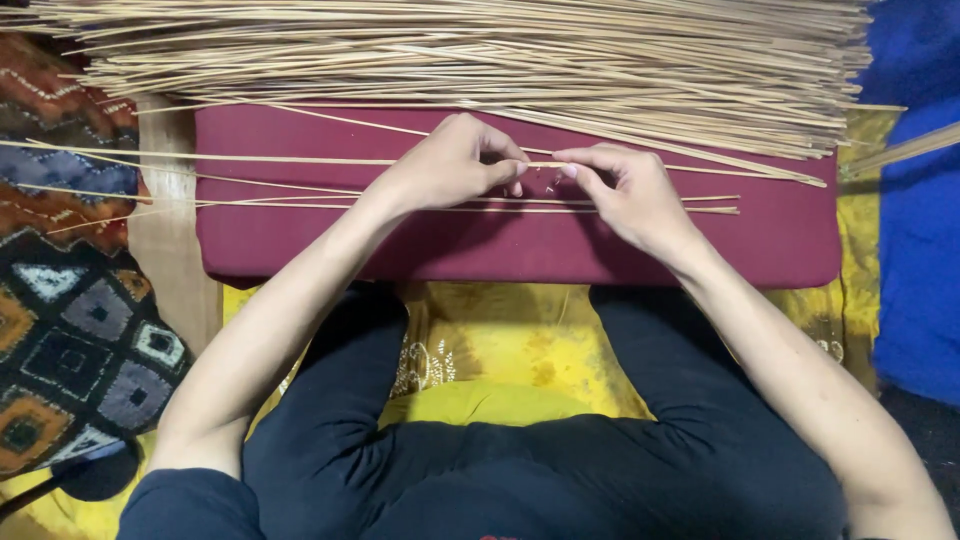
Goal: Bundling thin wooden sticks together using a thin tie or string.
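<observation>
Seen from above, over a maroon board (300, 235) laid across the lap. Left hand (445, 165) and right hand (625, 190) close together at the board's middle, fingertips almost meeting. Left thumb and forefinger pinched on a thin pale stick (250, 159) running off leftward past the board's edge. Right thumb and forefinger pinched at the same stick just beside the left fingertips, a small thing between them too tiny to tell. More loose sticks (640, 208) lying lengthwise on the board, under and just below the hands, some reaching out over the left edge. Thick heap (480, 50) of the same pale sticks stacked along the far side of the board, spanning nearly the whole width, a few strays slanting down toward the right corner. Yellow cloth (510, 350) spread under the board, across dark-trousered knees. Patterned rug (70, 330) in black, orange and grey at left, beside a strip of bare wood (170, 260). Blue fabric (915, 240) at right.
</observation>
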